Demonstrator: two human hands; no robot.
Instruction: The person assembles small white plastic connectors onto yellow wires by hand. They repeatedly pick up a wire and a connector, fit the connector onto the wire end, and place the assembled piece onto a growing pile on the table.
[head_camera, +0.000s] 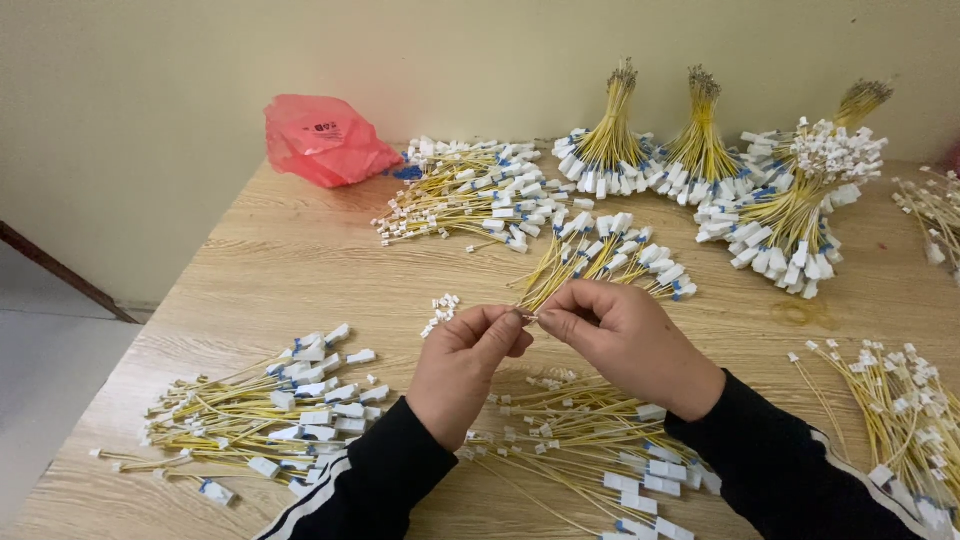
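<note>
left hand (462, 362) + right hand (628, 340) — pinching yellow wire (545, 290) | wooden table (300, 260)

left hand (462, 365), right hand (630, 345), fingertips pinched together

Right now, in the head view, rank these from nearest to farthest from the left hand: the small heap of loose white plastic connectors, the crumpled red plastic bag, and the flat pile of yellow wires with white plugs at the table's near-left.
From the left hand:
1. Small heap of loose white plastic connectors, just beyond it, slightly left.
2. Flat pile of yellow wires with white plugs, at the near-left.
3. Crumpled red plastic bag, at the far-left by the wall.
</note>
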